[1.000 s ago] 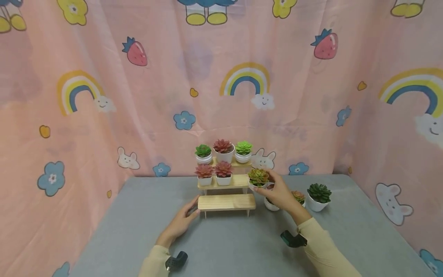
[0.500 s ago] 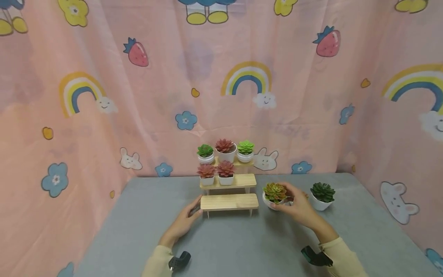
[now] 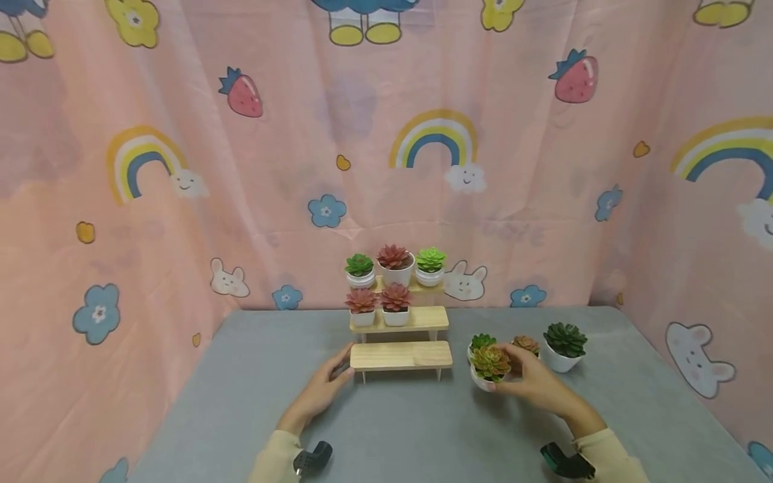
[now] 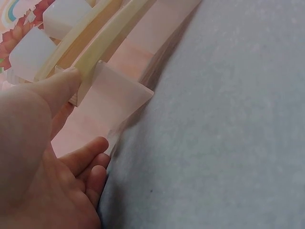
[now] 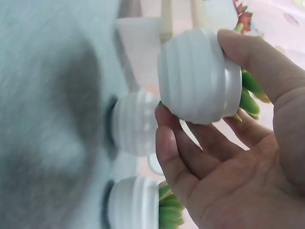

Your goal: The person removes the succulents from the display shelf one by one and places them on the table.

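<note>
My right hand grips a white ribbed pot holding a yellow-green succulent. In the right wrist view the pot hangs off the grey table, thumb on one side and fingers on the other. Just behind it in the head view is a green succulent, partly covered. With thumb and index finger my left hand holds the left end of the lowest step of a three-step wooden stand; its other fingers hang loosely below. Nothing stands on that lowest step.
Two reddish succulents sit on the middle step's left part. Along the top step are a dark green one, a red one and a bright green one. An orange-tinged succulent and a dark green one stand on the table at right.
My right hand has carried the yellow-green succulent from beside the middle step rightward and toward me, past the stand's right side. The left hand keeps its place at the lowest step.
</note>
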`<state>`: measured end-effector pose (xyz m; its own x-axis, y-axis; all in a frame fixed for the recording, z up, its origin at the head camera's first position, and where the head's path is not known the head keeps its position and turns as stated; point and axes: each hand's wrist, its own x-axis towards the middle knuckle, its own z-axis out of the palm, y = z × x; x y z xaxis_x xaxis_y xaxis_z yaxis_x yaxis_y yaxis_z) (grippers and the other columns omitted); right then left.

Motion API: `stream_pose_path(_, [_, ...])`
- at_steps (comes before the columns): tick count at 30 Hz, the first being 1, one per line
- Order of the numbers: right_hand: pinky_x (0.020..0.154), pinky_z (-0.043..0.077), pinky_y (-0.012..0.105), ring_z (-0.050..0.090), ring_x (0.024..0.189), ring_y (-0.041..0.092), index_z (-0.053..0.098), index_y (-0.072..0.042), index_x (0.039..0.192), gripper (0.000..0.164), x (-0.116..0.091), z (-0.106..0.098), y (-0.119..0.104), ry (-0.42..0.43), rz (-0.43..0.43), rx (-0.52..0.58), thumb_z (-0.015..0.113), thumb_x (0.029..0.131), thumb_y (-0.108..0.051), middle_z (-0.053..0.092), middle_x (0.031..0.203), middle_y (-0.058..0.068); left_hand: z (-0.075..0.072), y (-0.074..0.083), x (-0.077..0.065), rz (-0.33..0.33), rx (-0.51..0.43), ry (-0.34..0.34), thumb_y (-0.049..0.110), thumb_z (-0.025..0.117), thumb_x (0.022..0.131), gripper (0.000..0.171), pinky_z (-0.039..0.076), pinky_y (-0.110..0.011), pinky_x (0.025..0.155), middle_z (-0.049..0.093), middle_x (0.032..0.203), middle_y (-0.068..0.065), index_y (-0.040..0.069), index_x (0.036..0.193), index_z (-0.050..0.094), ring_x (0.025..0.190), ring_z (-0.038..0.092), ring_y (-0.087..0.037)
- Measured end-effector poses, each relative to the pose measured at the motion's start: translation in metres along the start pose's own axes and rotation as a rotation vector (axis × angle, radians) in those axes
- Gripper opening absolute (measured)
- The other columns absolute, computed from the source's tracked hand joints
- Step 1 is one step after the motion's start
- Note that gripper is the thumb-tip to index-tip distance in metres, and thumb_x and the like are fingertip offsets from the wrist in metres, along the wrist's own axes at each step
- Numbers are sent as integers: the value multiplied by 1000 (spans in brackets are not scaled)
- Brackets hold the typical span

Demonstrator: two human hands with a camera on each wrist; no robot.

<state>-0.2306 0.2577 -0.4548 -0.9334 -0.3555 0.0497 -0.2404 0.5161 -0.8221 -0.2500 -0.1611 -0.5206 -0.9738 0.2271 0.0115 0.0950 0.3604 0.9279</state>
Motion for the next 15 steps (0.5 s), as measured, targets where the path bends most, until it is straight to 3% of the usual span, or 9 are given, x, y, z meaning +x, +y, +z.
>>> stream_pose_path(5, [78, 56, 29, 63, 111, 25, 49, 9, 139, 74, 2, 0, 11, -32, 39, 6, 85, 82, -22, 54, 139, 30, -1, -1, -1, -2, -4, -1, 32, 57, 104, 61, 21, -61, 125, 41, 161, -12, 23, 159, 34, 154, 28, -37])
stream_pose_path(11, [90, 59, 42, 48, 133, 53, 46, 10, 137, 72, 3, 1, 21, -89, 6, 38, 84, 84, -19, 50, 140, 33, -1, 0, -3, -13, -4, -2, 33, 57, 104, 61, 22, -61, 125, 41, 161, -11, 24, 159, 34, 153, 30, -37])
stream_pose_path(15, [89, 58, 44, 50, 131, 52, 47, 10, 135, 68, 4, 1, 24, -123, -16, 53, 83, 84, -17, 51, 137, 32, 0, 1, -1, -13, -4, -3, 33, 57, 104, 61, 22, -61, 125, 41, 161, -12, 25, 159, 34, 154, 29, -37])
